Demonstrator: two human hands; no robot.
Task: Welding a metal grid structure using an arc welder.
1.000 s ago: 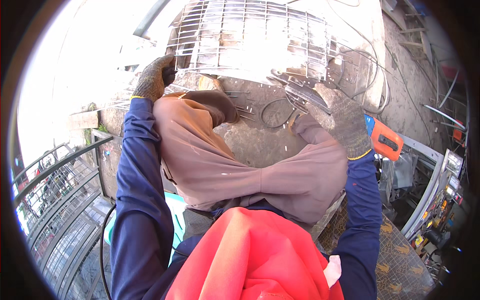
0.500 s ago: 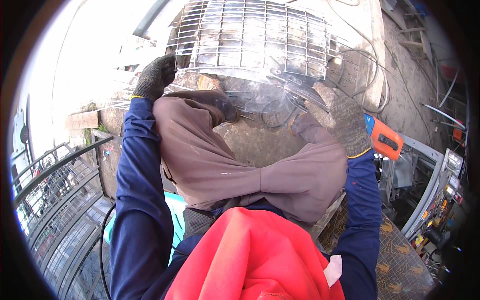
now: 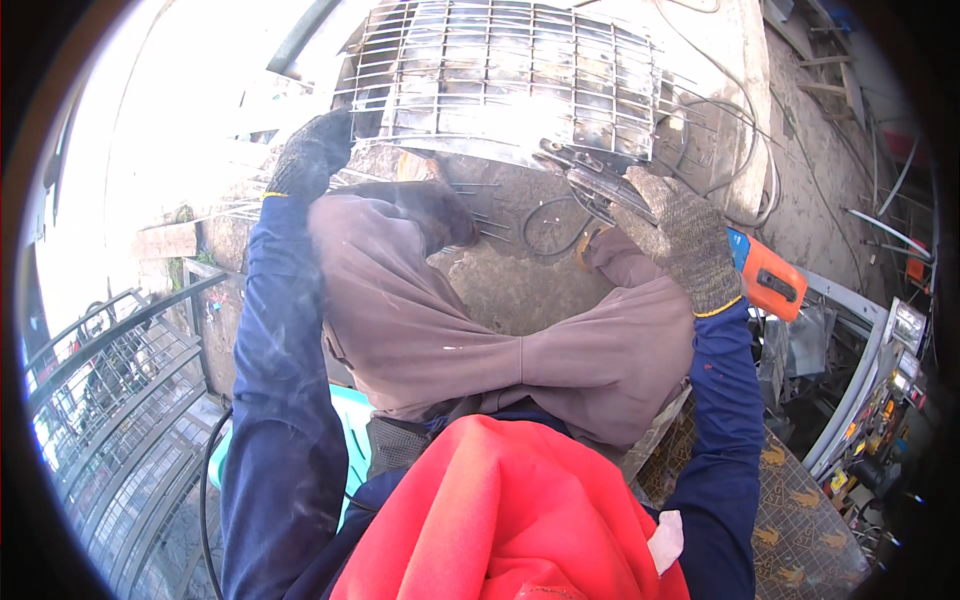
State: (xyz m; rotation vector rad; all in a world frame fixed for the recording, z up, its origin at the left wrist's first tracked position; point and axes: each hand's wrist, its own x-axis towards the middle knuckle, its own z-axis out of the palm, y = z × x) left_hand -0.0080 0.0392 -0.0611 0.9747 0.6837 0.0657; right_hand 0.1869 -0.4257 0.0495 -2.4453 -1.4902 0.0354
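A wire mesh panel (image 3: 530, 100) of thin crossed metal rods lies in front of me, over a sheet of metal. At its near left corner my left hand (image 3: 308, 158), in a dark knitted glove, has its fingers curled against the edge rods; the fingertips are partly hidden. My right hand (image 3: 682, 235), gloved too, is closed around a dark clamp-like welding electrode holder (image 3: 598, 180). The holder's jaws point left, close to the panel's near edge. Whether a rod sits in the jaws I cannot make out. Thin smoke drifts over my left arm.
An orange and blue power tool (image 3: 772, 282) is beside my right wrist. Black cable (image 3: 548, 222) loops on the ground between my feet, and more cables run right of the panel. Barred metal frames (image 3: 120, 390) stand at left. A turquoise plastic seat (image 3: 352, 425) is beneath me.
The thick smoke by the panel's near edge has thinned, and faint smoke now hangs over my left hand and sleeve. Both hands and the electrode holder stay nearly in place.
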